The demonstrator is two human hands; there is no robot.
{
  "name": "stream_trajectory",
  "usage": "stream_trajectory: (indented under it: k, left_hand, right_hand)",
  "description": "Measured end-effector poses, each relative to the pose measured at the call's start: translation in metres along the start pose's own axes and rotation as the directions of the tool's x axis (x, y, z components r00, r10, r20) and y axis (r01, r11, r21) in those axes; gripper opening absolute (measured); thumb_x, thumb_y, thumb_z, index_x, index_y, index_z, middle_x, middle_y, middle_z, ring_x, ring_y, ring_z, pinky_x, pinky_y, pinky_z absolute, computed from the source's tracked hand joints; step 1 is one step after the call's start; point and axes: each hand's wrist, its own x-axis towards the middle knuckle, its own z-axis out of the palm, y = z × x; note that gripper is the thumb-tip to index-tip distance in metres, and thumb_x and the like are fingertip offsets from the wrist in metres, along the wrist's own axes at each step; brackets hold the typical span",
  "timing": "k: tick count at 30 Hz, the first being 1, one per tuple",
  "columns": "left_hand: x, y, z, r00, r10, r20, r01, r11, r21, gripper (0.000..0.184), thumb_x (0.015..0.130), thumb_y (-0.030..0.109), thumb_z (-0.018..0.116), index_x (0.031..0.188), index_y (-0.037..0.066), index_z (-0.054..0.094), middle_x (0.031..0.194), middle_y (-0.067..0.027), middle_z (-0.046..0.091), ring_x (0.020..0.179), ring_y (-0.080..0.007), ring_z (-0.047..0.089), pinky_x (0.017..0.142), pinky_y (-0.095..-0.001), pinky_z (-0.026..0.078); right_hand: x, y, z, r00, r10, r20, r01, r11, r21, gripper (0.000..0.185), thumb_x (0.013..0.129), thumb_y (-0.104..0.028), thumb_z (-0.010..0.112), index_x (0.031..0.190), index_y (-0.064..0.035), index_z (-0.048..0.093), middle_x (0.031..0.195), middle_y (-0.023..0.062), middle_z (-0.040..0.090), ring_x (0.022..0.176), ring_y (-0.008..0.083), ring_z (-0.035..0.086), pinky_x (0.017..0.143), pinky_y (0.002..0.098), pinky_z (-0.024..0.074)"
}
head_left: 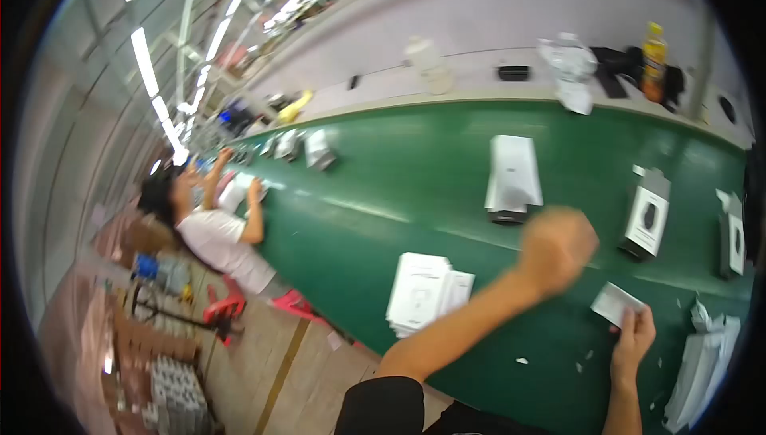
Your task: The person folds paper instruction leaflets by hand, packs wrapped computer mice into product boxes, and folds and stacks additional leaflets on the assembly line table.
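My left hand [558, 250] is smeared by motion over the green work surface, at the near end of an upright-lying white box with a dark end [513, 175]. Its fingers cannot be made out, nor whether anything is in them. Lower right, my right hand [633, 339] pinches a small white folded paper [614, 304] between thumb and fingers. Left of my forearm lie stacks of white printed leaflets [419, 287]. Beyond my right hand sits a white and black printed box [647, 215] with its top flap raised.
Another flapped box [731, 235] and a pile of flat white packaging [702, 371] lie at the right. A shelf holds an orange bottle [653, 64], a clear jug [429, 64] and crumpled plastic [569, 68]. A co-worker [219, 235] sits at the left along the green bench [351, 164].
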Motion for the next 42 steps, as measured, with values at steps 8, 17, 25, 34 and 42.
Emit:
stream_trajectory:
  k: [8,17,25,34,42]
  left_hand:
    - [0.071,-0.112,0.026,0.854,-0.52,-0.029,0.351,0.534,0.769,0.099,0.071,0.05,0.076,0.145,0.002,0.031,0.138,-0.0231,0.05,0.127,-0.037,0.05,0.1,-0.0479,0.043]
    - [0.052,-0.116,-0.027,0.792,-0.599,-0.121,0.592,0.703,0.395,0.092,0.071,0.029,0.072,0.147,0.002,0.027,0.13,-0.0235,0.055,0.111,-0.0388,0.059,0.097,-0.0468,0.046]
    - [-0.081,0.059,-0.022,0.999,-0.017,0.051,0.031,0.953,-0.303,0.085,0.065,0.011,0.071,0.139,-0.009,0.034,0.12,-0.0288,0.057,0.103,-0.0346,0.064,0.088,-0.0431,0.053]
    - [-0.101,0.056,-0.021,0.981,-0.072,0.181,0.097,0.987,-0.13,0.086,0.065,0.017,0.081,0.135,-0.007,0.038,0.123,-0.03,0.057,0.108,-0.0441,0.061,0.089,-0.0466,0.054]
    - [-0.108,0.067,-0.041,0.938,-0.345,-0.02,0.25,0.716,-0.651,0.075,0.068,0.02,0.086,0.13,0.002,0.048,0.121,-0.0252,0.059,0.109,-0.0324,0.063,0.087,-0.0372,0.052]
  right_hand:
    - [0.003,-0.008,-0.004,0.941,-0.321,0.11,0.339,0.878,-0.338,0.02,0.093,-0.006,0.053,0.109,-0.0005,0.063,0.086,0.0176,0.063,0.067,0.0231,0.063,0.062,0.0315,0.0507]
    - [-0.003,-0.029,-0.005,0.958,-0.213,0.191,0.275,0.872,-0.405,0.024,0.089,-0.007,0.062,0.113,-0.0017,0.065,0.087,0.0137,0.065,0.064,0.0203,0.061,0.061,0.0287,0.05]
    - [-0.001,-0.055,0.017,0.936,-0.136,0.325,0.203,0.962,-0.181,0.021,0.085,-0.001,0.065,0.106,0.004,0.066,0.085,0.0079,0.063,0.072,0.0117,0.059,0.063,0.0272,0.0479]
    - [-0.03,-0.04,0.044,0.815,-0.25,0.523,0.31,0.95,-0.028,0.038,0.08,-0.017,0.073,0.113,0.0002,0.064,0.099,0.0118,0.068,0.096,0.025,0.066,0.091,0.0378,0.0503]
    - [-0.041,-0.047,0.043,0.908,0.107,0.405,-0.129,0.991,0.028,0.052,0.07,-0.005,0.073,0.118,0.0051,0.057,0.108,0.0134,0.065,0.101,0.0215,0.063,0.089,0.036,0.0509]
